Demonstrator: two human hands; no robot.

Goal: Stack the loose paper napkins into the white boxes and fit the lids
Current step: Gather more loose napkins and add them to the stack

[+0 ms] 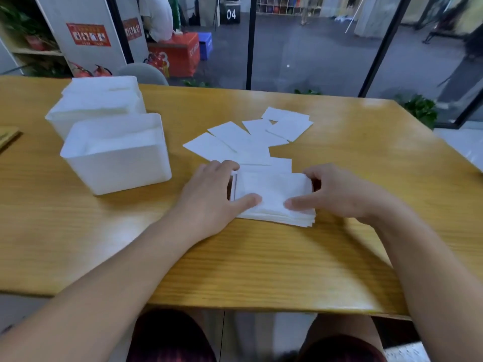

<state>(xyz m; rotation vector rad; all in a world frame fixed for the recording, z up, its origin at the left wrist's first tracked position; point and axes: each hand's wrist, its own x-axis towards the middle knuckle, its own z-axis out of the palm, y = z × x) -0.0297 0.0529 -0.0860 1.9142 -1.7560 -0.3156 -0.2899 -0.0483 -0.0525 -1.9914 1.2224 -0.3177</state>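
A stack of white paper napkins (274,197) lies on the wooden table (261,257) in front of me. My left hand (209,197) grips its left side and my right hand (337,192) grips its right side, thumbs on top. Several loose napkins (245,139) lie spread out behind the stack. Two white boxes stand at the left without lids: the nearer box (117,155) holds napkins, and the farther box (96,105) is filled with napkins above its rim.
The table's front edge runs just above my knees. A brown object (6,137) lies at the far left edge. A grey chair back (143,73) and glass panels stand behind the table. Another white surface (467,147) shows at right.
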